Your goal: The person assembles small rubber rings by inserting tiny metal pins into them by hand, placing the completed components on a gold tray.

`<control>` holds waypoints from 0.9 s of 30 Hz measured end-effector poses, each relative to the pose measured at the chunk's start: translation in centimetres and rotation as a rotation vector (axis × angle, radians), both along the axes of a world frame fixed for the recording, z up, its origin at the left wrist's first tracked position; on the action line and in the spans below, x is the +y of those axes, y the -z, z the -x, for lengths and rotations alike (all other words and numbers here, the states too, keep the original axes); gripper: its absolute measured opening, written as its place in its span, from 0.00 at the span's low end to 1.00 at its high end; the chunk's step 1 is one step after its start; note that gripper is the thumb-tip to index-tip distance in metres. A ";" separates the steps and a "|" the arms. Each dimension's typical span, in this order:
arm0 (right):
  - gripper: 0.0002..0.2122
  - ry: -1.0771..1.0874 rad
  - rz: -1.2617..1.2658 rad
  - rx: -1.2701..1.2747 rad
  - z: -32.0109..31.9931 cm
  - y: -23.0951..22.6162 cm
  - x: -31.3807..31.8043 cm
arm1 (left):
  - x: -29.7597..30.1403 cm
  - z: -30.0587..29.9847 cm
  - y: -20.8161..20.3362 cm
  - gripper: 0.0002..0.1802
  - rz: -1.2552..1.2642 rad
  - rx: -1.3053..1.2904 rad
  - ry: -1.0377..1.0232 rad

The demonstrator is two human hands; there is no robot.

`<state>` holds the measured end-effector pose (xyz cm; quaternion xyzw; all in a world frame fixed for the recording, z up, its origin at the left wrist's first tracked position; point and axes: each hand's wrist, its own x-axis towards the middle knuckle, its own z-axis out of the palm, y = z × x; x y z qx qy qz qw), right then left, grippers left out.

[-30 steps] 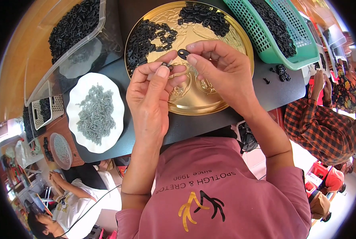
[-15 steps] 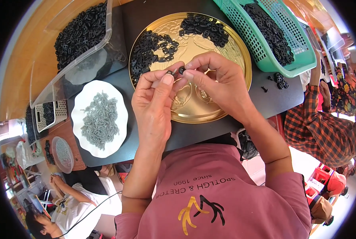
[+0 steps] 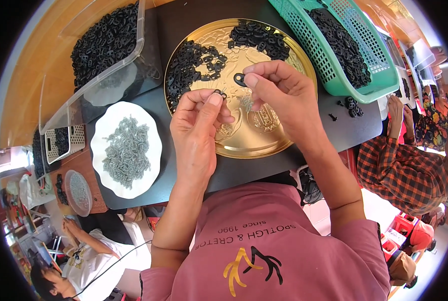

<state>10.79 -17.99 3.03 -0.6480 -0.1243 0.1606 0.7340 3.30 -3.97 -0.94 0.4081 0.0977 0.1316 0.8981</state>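
Note:
Above the round gold tray (image 3: 254,150) my two hands are a short way apart. My left hand (image 3: 196,123) is closed, pinching a small black piece (image 3: 219,93) between thumb and forefinger; a thin pale sliver, perhaps a metal pin, shows at it. Thumb and forefinger of my right hand (image 3: 279,93) grip a flat black oval piece with holes (image 3: 239,79). Behind them on the tray lie a left heap of black plastic pieces (image 3: 186,65) and a right heap of similar pieces (image 3: 259,37).
A white scalloped dish (image 3: 99,168) of small metal pins stands left. Behind it is a clear bin (image 3: 138,45) of black pieces. At the right are a green basket (image 3: 379,88) and a few loose black pieces (image 3: 353,106). Other people sit on both sides.
My hands have drawn apart. The right one has moved a little up and right with its black oval piece, which now shows more fully; the left still pinches its piece.

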 end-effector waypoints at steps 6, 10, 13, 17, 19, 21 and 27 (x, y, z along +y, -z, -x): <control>0.08 0.052 -0.035 0.058 0.6 0.8 0.9 | -0.4 -0.2 -0.4 0.07 -0.015 0.039 -0.004; 0.07 0.070 -0.042 0.019 1.0 1.1 1.2 | -0.6 -0.3 -0.6 0.06 -0.020 0.042 -0.021; 0.08 0.059 -0.045 -0.027 1.2 1.3 1.2 | -0.7 -0.4 -0.6 0.06 -0.026 0.027 -0.030; 0.07 0.068 0.008 -0.083 1.2 1.5 1.2 | -0.7 -0.4 -0.6 0.06 -0.067 0.044 -0.023; 0.07 0.077 -0.023 -0.064 1.0 1.6 1.2 | -0.7 -0.4 -0.6 0.06 -0.066 0.038 -0.024; 0.08 0.087 -0.055 -0.044 0.9 1.5 1.1 | -0.8 -0.4 -0.5 0.06 -0.073 0.057 -0.024; 0.07 0.055 -0.047 0.023 1.0 1.2 1.1 | -0.8 -0.4 -0.6 0.07 -0.061 0.065 -0.022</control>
